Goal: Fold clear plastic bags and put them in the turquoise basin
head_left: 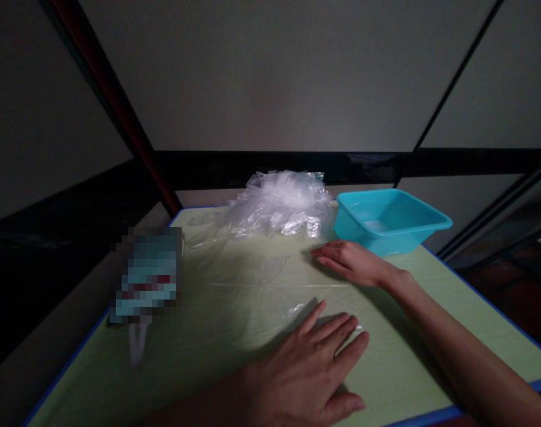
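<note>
A clear plastic bag (292, 305) lies flat on the pale green tabletop, showing mostly by its glints and edges. Over its near edge my left hand (308, 367) is spread, palm down, fingers apart. My right hand (354, 261) is farther off, in front of the blue tub (390, 237), with its fingers stretched out toward the left over the bag's right side. I see nothing held in either hand. Behind the flat bag is a heap of crumpled clear plastic bags (288, 201), close to the tub's left side.
On the table's left side lies a pixelated, blurred-out item (150, 276) with a pale strap (139, 344) hanging from it. Blue edging runs round the green table (199, 356). Light panels (274, 77) with a dark band stand right behind the table.
</note>
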Demonstrator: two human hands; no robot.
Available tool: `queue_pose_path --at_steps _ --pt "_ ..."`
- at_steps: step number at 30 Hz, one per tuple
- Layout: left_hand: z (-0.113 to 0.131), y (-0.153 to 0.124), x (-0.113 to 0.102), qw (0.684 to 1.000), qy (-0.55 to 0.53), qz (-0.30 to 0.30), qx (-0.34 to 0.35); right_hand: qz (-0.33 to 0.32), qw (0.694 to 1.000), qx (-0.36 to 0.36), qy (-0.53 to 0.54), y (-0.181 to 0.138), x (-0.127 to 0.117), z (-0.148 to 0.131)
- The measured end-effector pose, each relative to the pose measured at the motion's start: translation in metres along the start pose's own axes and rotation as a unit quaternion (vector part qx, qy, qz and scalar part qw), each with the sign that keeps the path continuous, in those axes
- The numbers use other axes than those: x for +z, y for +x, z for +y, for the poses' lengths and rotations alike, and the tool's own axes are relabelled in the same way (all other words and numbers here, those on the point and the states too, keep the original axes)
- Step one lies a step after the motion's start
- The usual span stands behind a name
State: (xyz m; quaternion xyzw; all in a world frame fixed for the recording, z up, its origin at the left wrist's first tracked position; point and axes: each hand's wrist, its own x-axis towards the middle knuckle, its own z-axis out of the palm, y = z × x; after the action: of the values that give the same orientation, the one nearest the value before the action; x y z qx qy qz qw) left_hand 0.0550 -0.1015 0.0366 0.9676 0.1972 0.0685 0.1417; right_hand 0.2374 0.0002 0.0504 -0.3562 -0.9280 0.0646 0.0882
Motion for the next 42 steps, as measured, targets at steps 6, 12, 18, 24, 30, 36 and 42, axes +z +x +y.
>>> queue_pose_path --at_steps 6,12,18,24,30,36,42 --pt "-0.002 -0.013 -0.009 0.999 -0.013 -0.023 0.047 0.000 1.000 -0.009 -0.003 -0.001 0.000 0.000" --pt "-0.008 -0.022 -0.007 0.991 0.034 0.023 0.125 0.003 1.000 -0.006 -0.012 -0.001 -0.003 -0.003" --pt "-0.014 -0.025 0.016 0.962 0.035 0.198 0.184 0.003 1.000 -0.014 -0.011 -0.002 -0.001 -0.003" --pt "0.001 -0.020 0.010 0.979 0.031 0.197 0.049 0.000 1.000 -0.016 -0.026 0.000 0.000 -0.005" --pt "0.009 -0.014 0.014 0.993 0.068 0.093 -0.037 0.025 0.999 -0.030 0.014 0.001 0.002 -0.005" --pt "-0.001 -0.012 0.034 0.992 0.119 0.043 -0.017 0.010 0.999 -0.035 0.002 0.002 0.007 -0.005" --pt "0.003 -0.007 0.031 0.992 0.116 0.032 -0.033 0.003 0.999 -0.034 -0.011 0.002 0.007 -0.005"
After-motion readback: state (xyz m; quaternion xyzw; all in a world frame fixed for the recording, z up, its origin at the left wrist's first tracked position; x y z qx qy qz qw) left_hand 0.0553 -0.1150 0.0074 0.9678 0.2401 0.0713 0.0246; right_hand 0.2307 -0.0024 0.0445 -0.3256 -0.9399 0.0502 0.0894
